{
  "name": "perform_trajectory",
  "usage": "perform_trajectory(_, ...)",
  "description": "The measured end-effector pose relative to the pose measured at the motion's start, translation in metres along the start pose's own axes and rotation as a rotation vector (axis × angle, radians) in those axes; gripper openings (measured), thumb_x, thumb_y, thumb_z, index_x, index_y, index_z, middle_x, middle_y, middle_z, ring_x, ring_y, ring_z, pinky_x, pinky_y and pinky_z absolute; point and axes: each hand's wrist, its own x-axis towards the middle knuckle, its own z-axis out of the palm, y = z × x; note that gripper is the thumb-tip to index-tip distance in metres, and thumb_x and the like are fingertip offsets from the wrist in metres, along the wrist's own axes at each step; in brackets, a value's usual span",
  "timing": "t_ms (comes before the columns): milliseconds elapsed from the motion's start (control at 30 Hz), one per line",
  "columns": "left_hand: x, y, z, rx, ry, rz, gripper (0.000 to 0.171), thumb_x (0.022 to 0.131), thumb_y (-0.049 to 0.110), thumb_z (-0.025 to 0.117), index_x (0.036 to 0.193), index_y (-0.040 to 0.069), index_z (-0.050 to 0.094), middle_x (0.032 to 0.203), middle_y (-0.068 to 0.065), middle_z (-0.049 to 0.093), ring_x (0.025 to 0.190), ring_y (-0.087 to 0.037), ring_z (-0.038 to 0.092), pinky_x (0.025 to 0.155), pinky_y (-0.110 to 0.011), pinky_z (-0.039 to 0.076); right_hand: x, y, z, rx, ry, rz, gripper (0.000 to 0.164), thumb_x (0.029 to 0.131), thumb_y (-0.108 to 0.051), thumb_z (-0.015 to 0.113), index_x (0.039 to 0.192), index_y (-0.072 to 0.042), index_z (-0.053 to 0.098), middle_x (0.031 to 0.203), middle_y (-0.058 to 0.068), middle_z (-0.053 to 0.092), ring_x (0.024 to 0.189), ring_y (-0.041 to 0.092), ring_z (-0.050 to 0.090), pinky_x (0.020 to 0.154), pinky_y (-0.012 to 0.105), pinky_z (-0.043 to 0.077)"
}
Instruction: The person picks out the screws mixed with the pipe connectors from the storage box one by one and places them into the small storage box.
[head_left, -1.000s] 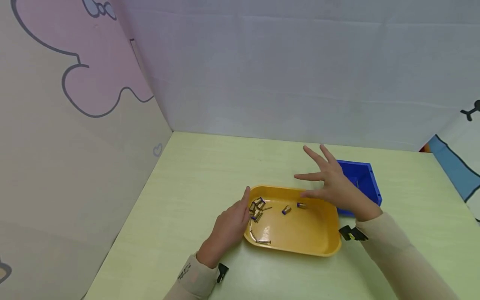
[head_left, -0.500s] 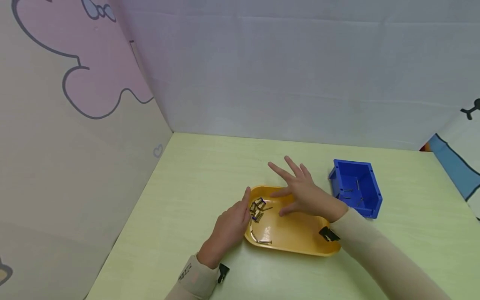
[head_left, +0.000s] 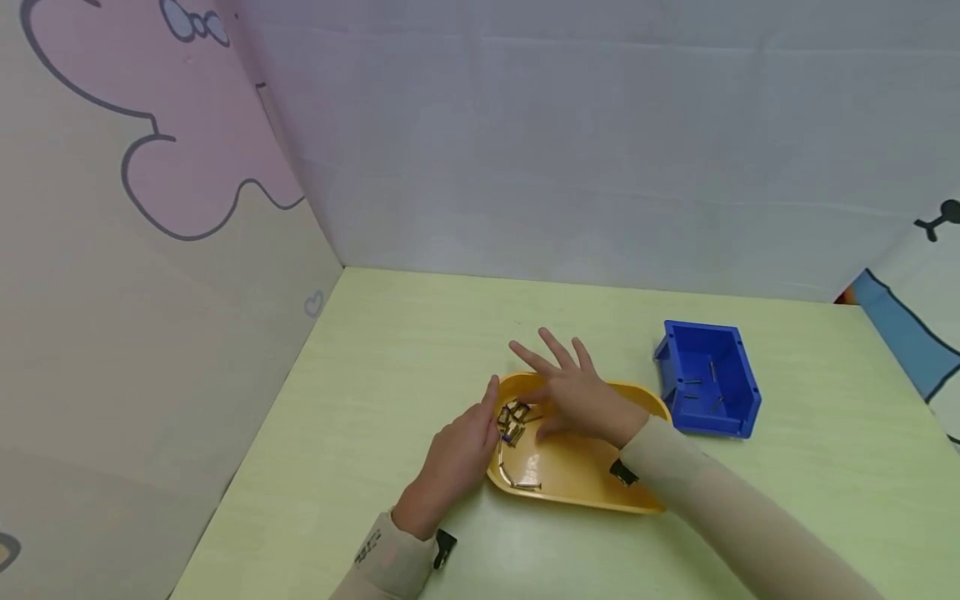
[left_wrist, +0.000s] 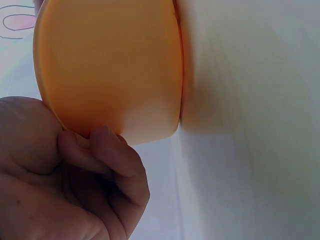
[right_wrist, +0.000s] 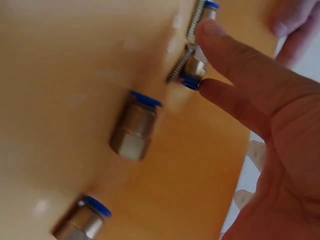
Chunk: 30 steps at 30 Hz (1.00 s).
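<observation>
A yellow tray [head_left: 577,479] lies on the table, its left end held by my left hand [head_left: 461,450]. In the left wrist view, the curled fingers [left_wrist: 112,152] grip the tray's rim. My right hand [head_left: 585,404] reaches into the tray, fingers spread. In the right wrist view its thumb and a finger stand apart beside a brass push-in fitting [right_wrist: 195,70] with a blue collar and a threaded screw [right_wrist: 180,64]. Two more brass fittings [right_wrist: 134,129] lie loose in the tray. A cluster of fittings and screws [head_left: 512,423] sits near the left rim.
A blue bin [head_left: 738,379] stands right of the tray, with several screws [head_left: 713,371] on its bottom. More screws [head_left: 527,486] lie along the tray's front-left corner. A white wall covering [head_left: 600,150] rises behind the table [head_left: 405,333].
My right hand has moved left from beside the blue bin, over the tray, to the cluster of fittings, uncovering the bin. My left hand keeps its place on the rim.
</observation>
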Motion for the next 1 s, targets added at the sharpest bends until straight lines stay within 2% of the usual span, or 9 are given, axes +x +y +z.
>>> perform_trajectory(200,-0.001,0.0,0.001,0.004,0.004,0.008,0.061,0.106,0.021,0.044,0.161,0.015,0.018,0.118,-0.008,0.066,0.064,-0.014,0.046,0.055,-0.028,0.04,0.002,-0.002,0.008,-0.045,0.016,0.021,0.054,0.071,-0.047,0.087,0.12,-0.028,0.075,0.168,-0.002,0.008,0.151,0.041,-0.004,0.109,0.074,0.007)
perform_trajectory(467,-0.001,0.001,0.0,0.004,-0.012,-0.016,0.061,0.106,0.021,0.043,0.161,0.016,0.018,0.11,-0.006,0.065,0.06,-0.013,0.044,0.053,-0.029,0.039,0.003,-0.004,0.012,-0.101,0.047,0.012,0.054,0.069,-0.045,0.089,0.119,-0.029,0.076,0.167,0.002,0.015,0.15,0.042,0.004,0.108,0.074,0.011)
perform_trajectory(667,-0.002,0.001,-0.001,0.004,-0.012,-0.017,0.061,0.106,0.021,0.043,0.161,0.015,0.018,0.119,-0.008,0.066,0.063,-0.013,0.046,0.055,-0.029,0.04,0.004,-0.006,0.013,-0.125,0.054,0.015,0.052,0.068,-0.047,0.089,0.115,-0.028,0.077,0.165,0.003,0.021,0.15,0.042,0.008,0.109,0.073,0.012)
perform_trajectory(867,-0.001,0.001,0.0,0.002,-0.019,-0.025,0.06,0.107,0.022,0.042,0.161,0.016,0.016,0.12,-0.007,0.065,0.062,-0.013,0.045,0.055,-0.028,0.04,0.005,-0.006,0.015,-0.122,0.055,0.039,0.04,0.07,-0.045,0.089,0.104,-0.027,0.08,0.162,0.004,0.027,0.15,0.041,0.008,0.11,0.072,0.011)
perform_trajectory(1000,-0.001,0.001,0.0,0.006,-0.004,-0.012,0.06,0.106,0.021,0.042,0.161,0.016,0.017,0.125,-0.008,0.065,0.067,-0.014,0.048,0.058,-0.03,0.042,0.006,-0.005,0.016,-0.114,0.098,0.052,0.021,0.073,-0.039,0.088,0.087,-0.025,0.081,0.158,0.003,0.037,0.15,0.04,0.012,0.109,0.072,0.014)
